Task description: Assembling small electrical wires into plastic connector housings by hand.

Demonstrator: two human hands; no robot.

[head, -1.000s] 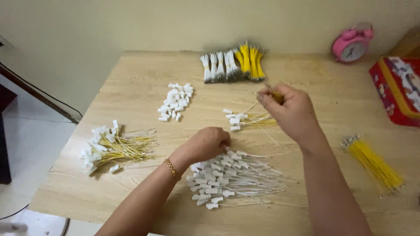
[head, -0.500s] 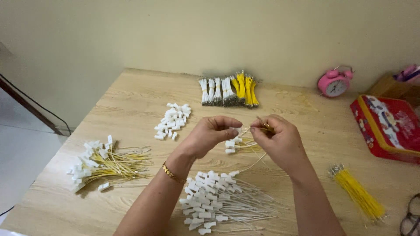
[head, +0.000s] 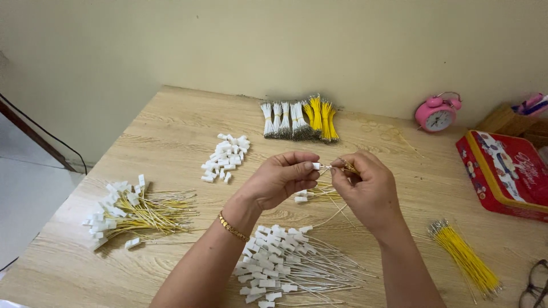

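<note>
My left hand (head: 282, 179): fingertips pinched on a small white connector (head: 315, 166) — held above the wooden table (head: 171, 131).
My right hand (head: 368, 185): fingers closed on a thin yellow wire (head: 348, 166) — its tip touching that connector.

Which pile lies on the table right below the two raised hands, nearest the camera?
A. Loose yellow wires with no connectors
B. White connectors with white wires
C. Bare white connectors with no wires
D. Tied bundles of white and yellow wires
B: the pile of white connectors with white wires lies just below the left hand and right hand, at the near table edge.
</note>
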